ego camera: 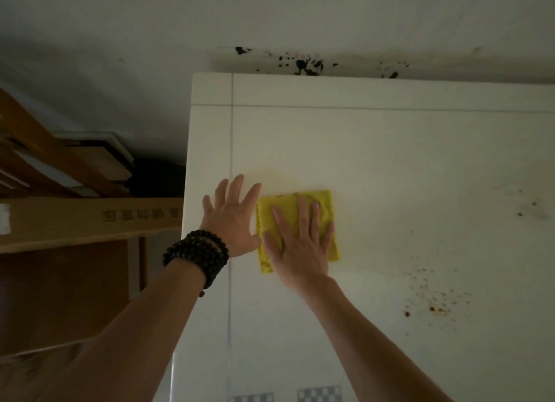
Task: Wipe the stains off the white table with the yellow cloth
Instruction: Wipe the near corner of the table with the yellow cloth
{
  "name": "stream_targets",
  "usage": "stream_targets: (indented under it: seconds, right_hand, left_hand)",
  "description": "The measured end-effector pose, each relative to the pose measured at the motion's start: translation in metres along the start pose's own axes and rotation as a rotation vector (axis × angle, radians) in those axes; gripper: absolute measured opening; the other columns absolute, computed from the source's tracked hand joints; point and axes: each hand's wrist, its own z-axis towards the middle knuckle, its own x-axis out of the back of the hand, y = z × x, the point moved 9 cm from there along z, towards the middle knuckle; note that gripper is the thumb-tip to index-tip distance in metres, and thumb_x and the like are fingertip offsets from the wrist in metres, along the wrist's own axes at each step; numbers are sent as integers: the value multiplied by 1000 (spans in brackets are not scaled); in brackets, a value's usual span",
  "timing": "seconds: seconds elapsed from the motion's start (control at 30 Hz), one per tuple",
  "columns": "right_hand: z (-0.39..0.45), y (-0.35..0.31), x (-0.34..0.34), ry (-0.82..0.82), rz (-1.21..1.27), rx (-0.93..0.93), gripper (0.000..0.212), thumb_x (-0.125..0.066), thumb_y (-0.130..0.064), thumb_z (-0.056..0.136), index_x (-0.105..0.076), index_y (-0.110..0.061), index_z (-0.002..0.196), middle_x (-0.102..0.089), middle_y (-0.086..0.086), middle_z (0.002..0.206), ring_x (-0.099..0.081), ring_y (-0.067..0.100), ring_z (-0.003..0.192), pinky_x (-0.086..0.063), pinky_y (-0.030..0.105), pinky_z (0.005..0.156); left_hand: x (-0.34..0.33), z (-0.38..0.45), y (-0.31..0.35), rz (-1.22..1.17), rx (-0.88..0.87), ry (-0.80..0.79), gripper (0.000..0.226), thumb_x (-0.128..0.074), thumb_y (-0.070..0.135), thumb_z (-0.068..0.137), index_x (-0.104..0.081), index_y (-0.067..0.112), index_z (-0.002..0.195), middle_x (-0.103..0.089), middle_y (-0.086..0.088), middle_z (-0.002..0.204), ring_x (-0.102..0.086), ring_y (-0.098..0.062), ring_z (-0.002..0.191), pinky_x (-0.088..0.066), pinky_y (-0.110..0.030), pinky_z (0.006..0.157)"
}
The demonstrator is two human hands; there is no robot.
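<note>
A folded yellow cloth (326,204) lies flat on the white table (390,161), near its left side. My right hand (300,242) presses down on the cloth with fingers spread, palm flat. My left hand (231,218) rests flat on the bare table just left of the cloth, fingers apart, holding nothing; a dark bead bracelet wraps its wrist. Reddish-brown speckled stains (435,296) dot the table to the right of the cloth. A fainter dark smudge (528,209) sits farther right.
The table's far edge meets a white wall with black splatter marks (306,65). Left of the table stand a cardboard box (90,218) and stacked wooden boards (60,164). Two checkered markers (319,394) lie at the table's near edge.
</note>
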Motion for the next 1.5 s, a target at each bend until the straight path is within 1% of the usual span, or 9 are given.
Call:
stream_targets:
  seconds: [0.17, 0.37, 0.67, 0.87, 1.03, 1.2, 1.3, 1.4, 1.5]
  right_hand:
    - [70, 14, 37, 82, 27, -10, 64, -19, -68, 99, 5, -50, 155, 25, 0, 167, 32, 27, 149, 24, 57, 115]
    - [104, 10, 53, 77, 46, 28, 66, -20, -69, 98, 1, -47, 157, 23, 3, 167, 30, 30, 150, 20, 61, 115]
    - [3, 25, 12, 31, 63, -34, 65, -18, -68, 98, 6, -49, 156, 29, 1, 165, 37, 27, 147, 25, 59, 113]
    - [-87, 36, -31, 12, 94, -158, 63, -13, -68, 99, 15, -51, 153, 36, 0, 162, 41, 26, 144, 26, 59, 113]
    - [-167, 44, -65, 29, 129, -293, 61, -9, -68, 99, 21, -52, 150, 39, 0, 160, 44, 24, 142, 24, 60, 113]
    - [-221, 61, -95, 105, 222, -426, 62, -14, -72, 98, -9, -51, 155, 5, 4, 170, 23, 24, 152, 16, 60, 116]
    - [-224, 68, -94, 121, 240, -429, 64, -3, -74, 93, 3, -55, 154, 23, 0, 167, 37, 21, 146, 25, 57, 113]
    - [-224, 87, -86, 143, 280, -482, 60, -11, -69, 98, 18, -57, 149, 38, -5, 160, 45, 21, 142, 27, 56, 113]
    - [-213, 113, -76, 144, 341, -524, 62, -15, -71, 97, 16, -57, 150, 43, -9, 156, 49, 20, 139, 27, 57, 113]
  left_hand:
    - [-22, 17, 7, 208, 60, -155, 138, -74, 71, 58, 23, 32, 148, 31, -8, 156, 21, -42, 144, -8, -66, 114]
    - [-21, 19, 8, 269, 110, -124, 142, -75, 71, 56, 24, 30, 148, 28, -9, 157, 17, -42, 145, -14, -64, 114]
    - [-16, 12, 11, 208, 92, -85, 136, -76, 67, 59, 17, 31, 150, 23, -8, 159, 14, -39, 147, -13, -61, 115]
    - [-33, -46, 35, 214, -59, 35, 96, -54, 57, 88, 7, 21, 153, 6, -13, 161, 0, -35, 148, -19, -55, 117]
    - [-65, -90, 59, 268, -207, -85, 113, -62, 65, 78, 12, 24, 152, 12, -12, 161, 4, -36, 148, -14, -55, 118]
    - [-84, -104, 98, 310, -337, -140, 118, -67, 66, 73, 11, 28, 152, 10, -10, 161, 2, -35, 147, -19, -53, 117]
    - [-95, -102, 116, 324, -375, -228, 125, -74, 63, 69, 16, 33, 151, 17, -7, 160, 8, -35, 147, -23, -54, 116]
    - [-102, -94, 134, 397, -402, -254, 132, -76, 64, 63, 19, 34, 150, 19, -6, 160, 9, -37, 147, -23, -55, 115]
    - [-102, -78, 147, 430, -386, -236, 133, -76, 68, 60, 18, 36, 149, 19, -4, 160, 9, -35, 147, -20, -58, 115]
